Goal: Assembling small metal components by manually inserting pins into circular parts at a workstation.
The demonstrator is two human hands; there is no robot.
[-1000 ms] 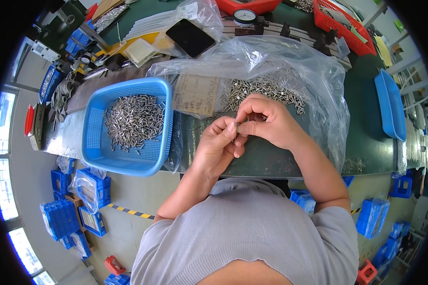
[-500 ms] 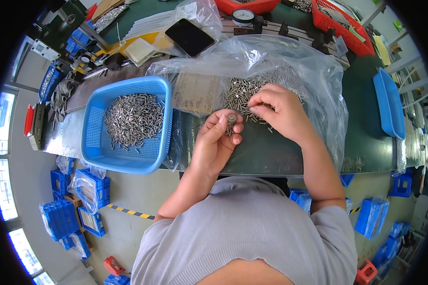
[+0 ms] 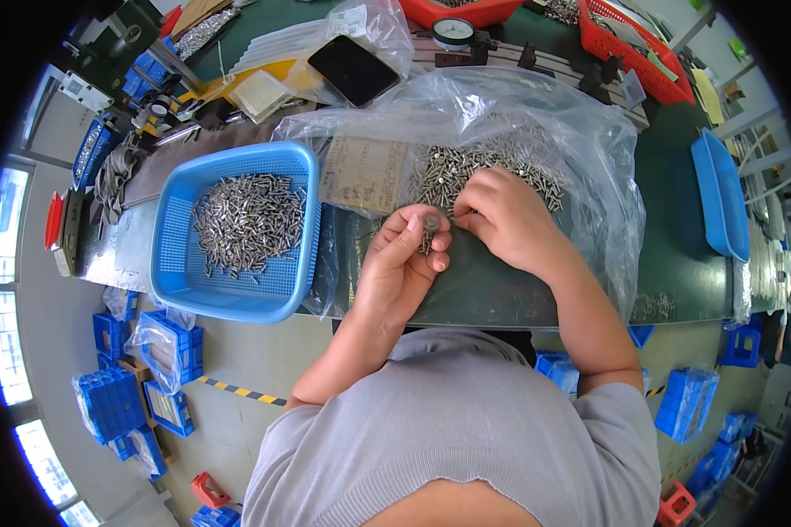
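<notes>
My left hand point(image 3: 394, 268) is closed round a small round metal piece point(image 3: 430, 223), held upright between thumb and fingers. Several small metal pins point(image 3: 425, 243) show below it against the same fingers. Just to the right, my right hand point(image 3: 511, 221) has its fingertips pinched together close to the round piece. What the pinch holds, if anything, is too small to make out. Beyond both hands a pile of small metal pins point(image 3: 444, 172) lies on a clear plastic bag point(image 3: 602, 167). Many similar pins point(image 3: 248, 224) fill the bottom of a blue basket point(image 3: 161, 230) on the left.
A brown paper label point(image 3: 364, 174) lies by the pile. Farther back are a phone point(image 3: 353, 70), a dial gauge point(image 3: 453, 32) on a metal rail and a red basket point(image 3: 650, 66). At the right stands a blue tray point(image 3: 719, 195). The green table's point(image 3: 501, 303) front edge is near my body.
My right hand has come from over the pile toward the left hand, nearer the round piece, with its fingertips drawn together. My left hand keeps nearly the same place and hold.
</notes>
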